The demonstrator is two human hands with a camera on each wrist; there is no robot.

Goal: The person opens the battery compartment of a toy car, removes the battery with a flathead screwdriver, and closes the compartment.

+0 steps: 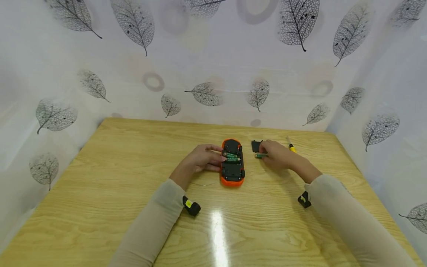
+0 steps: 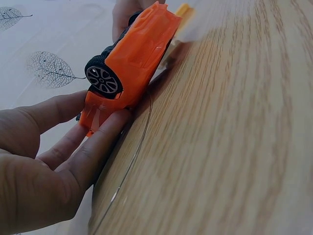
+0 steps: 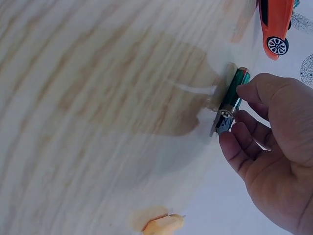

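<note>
An orange toy car (image 1: 232, 182) lies upside down on the table, its black underside facing up. Two green batteries (image 1: 232, 159) lie in its open battery bay. My left hand (image 1: 203, 158) holds the car's left side, fingertips along the orange body (image 2: 139, 49) in the left wrist view. To the right of the car, my right hand (image 1: 277, 154) pinches a green battery (image 1: 260, 155) between thumb and fingers, low over the table. The right wrist view shows this battery (image 3: 237, 88) from one end. A black battery cover (image 1: 256, 145) lies just beyond, partly hidden by my right fingers.
A yellow-handled screwdriver (image 1: 292, 148) lies behind my right hand. A thin wire (image 2: 131, 166) lies on the table by the car. Leaf-patterned cloth (image 1: 207, 66) hangs behind and beside the wooden table (image 1: 133, 148). A black wrist device (image 1: 191, 206) sits at my left cuff.
</note>
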